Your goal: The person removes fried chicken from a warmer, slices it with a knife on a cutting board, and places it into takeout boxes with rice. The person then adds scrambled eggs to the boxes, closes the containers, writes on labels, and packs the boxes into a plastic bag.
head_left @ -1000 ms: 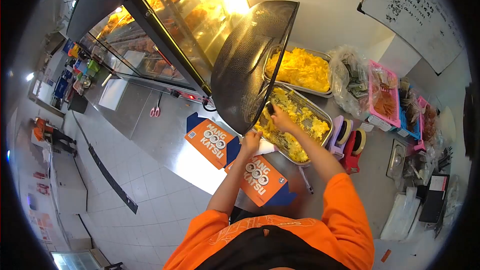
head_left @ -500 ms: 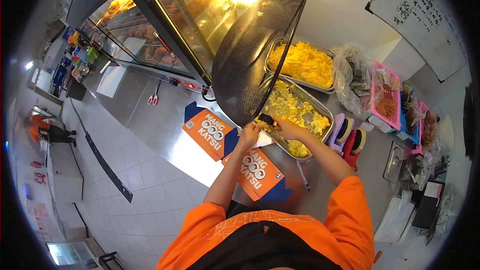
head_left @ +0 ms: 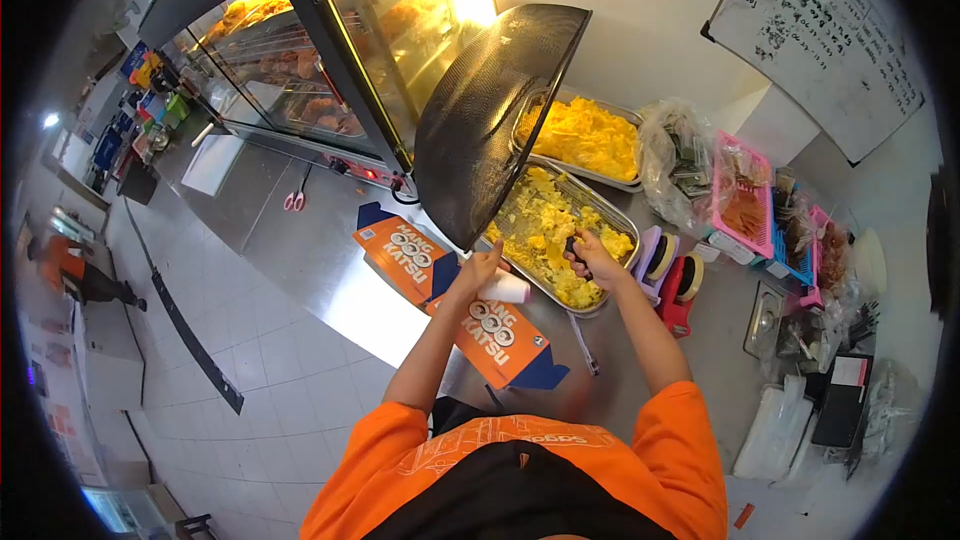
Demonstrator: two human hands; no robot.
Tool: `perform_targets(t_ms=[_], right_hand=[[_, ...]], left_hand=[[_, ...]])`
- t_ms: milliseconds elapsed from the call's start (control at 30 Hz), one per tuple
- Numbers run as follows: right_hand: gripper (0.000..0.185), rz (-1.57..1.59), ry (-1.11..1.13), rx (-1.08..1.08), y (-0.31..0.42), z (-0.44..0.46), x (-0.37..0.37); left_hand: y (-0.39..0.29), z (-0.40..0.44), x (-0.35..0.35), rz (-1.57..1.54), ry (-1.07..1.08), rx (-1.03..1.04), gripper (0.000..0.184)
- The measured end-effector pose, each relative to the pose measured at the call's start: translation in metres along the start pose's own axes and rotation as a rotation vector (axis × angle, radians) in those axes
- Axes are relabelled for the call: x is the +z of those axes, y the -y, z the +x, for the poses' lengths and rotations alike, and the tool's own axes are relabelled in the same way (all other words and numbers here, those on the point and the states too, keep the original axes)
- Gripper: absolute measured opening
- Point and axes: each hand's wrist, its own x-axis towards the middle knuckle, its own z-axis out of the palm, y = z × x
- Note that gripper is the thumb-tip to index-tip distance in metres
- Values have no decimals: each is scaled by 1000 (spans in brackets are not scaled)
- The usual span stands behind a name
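Observation:
My right hand [head_left: 597, 262] is closed round the black handle of a utensil [head_left: 571, 246], over a metal tray [head_left: 628, 230] of chopped yellow food [head_left: 545, 225]. The utensil's far end is lost in the food. At the tray's near left corner is my left hand [head_left: 480, 268], fingers curled by the lower tip of a tilted black mesh cover [head_left: 490, 130]; what they grip is hidden. A pale cylinder [head_left: 508, 288] lies beside this hand. Two orange boxes marked MANG KATSU, one [head_left: 405, 255] further left and one [head_left: 495, 340] nearer me, lie on the counter.
Behind is a second tray of yellow food [head_left: 590, 140]. A lit glass food warmer [head_left: 300, 70] stands at the back left, with scissors [head_left: 295, 200] before it. Tape dispensers [head_left: 682, 292] and a pink basket [head_left: 742, 195] are on the right. Another person [head_left: 70, 270] is far left.
My right hand has moved with the utensil from beside my left hand to over the right part of the tray. The pale cylinder shows more fully. The camera view has shifted slightly.

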Motion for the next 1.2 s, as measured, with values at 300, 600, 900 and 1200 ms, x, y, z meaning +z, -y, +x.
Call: perform_targets(t_ms=[300, 600, 900, 1200], right_hand=[[6, 320, -142, 14, 13, -28, -5], [12, -62, -266, -22, -6, -25, 27], [32, -1277, -300, -176, -35, 1, 38], [9, -1227, -313, -189, -39, -26, 38]], left_hand=[[-71, -139, -74, -1011, -305, 379, 39], [8, -128, -90, -1149, -939, 371, 27], [-69, -62, 12, 650, 270, 353, 37], [-27, -24, 36, 829, -83, 337, 27]])
